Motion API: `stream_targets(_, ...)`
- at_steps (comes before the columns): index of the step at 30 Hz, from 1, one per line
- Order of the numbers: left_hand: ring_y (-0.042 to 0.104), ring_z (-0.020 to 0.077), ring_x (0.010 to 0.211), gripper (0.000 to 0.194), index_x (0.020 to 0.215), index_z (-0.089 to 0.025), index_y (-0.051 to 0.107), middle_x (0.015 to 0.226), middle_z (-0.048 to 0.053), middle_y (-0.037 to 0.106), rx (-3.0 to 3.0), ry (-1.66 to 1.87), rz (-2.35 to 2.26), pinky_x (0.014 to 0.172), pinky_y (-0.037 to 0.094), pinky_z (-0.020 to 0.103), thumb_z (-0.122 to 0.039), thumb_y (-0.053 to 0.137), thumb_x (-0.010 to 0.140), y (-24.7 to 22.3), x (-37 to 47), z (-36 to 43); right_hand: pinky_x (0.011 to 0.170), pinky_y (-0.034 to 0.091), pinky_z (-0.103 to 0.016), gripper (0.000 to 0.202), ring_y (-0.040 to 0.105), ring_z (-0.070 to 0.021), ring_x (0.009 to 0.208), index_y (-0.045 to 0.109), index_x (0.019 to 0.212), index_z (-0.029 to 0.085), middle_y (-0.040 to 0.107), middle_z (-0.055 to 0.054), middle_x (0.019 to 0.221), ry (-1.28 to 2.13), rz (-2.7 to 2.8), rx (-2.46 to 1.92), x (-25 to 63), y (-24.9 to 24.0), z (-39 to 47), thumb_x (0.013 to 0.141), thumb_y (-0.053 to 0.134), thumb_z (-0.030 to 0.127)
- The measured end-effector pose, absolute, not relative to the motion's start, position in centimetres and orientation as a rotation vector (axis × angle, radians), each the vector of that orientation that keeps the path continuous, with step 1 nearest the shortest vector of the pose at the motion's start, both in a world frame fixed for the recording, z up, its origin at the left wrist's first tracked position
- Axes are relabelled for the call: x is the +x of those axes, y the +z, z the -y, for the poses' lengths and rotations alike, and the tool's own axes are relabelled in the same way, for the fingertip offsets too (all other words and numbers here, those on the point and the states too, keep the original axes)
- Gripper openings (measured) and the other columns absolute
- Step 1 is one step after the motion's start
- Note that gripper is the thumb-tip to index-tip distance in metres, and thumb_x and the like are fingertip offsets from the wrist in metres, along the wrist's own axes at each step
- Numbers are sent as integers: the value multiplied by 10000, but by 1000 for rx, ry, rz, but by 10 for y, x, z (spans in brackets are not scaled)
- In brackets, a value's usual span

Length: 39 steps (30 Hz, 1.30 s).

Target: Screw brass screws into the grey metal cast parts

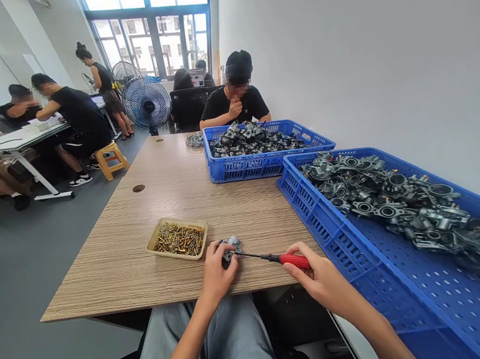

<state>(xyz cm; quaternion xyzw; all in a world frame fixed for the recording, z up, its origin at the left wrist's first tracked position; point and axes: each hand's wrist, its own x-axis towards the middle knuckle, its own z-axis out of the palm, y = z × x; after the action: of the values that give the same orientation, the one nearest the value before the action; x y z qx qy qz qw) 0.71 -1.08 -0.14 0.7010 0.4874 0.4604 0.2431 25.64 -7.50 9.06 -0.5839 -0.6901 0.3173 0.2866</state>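
My left hand is closed around a small grey metal carburetor near the front edge of the table. My right hand grips the red handle of a screwdriver, its dark shaft pointing left. The tip of the shaft meets the carburetor beside my left fingers; exactly where it touches is hidden. Just beyond my left hand stands a shallow cream tray filled with small brass-coloured screw-like parts.
A blue crate of carburetors stands at my right, and another blue crate of them lies beyond it. The wood-grain table has a round hole. A person sits across; others work by a standing fan.
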Motion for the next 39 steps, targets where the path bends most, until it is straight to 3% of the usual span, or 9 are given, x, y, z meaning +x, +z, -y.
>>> stream_targets(16,585,260,1178,176,1025,-237,672,1157,88,600,1930,1267,-1365,1042,478,421,-180,604,874,-1,7,11,552,315,-279,246,442,-161,550,494,1022,261,527,58,648,848,1849,-1575,255,92,75,1005,488,506)
stream_targets(39,593,249,1181,197,1032,-233,673,1145,83,593,1899,1286,-1340,1049,476,415,-160,593,868,0,7,11,574,358,-285,259,494,-178,573,513,1021,253,594,30,686,795,1879,-1587,256,88,74,1002,486,510)
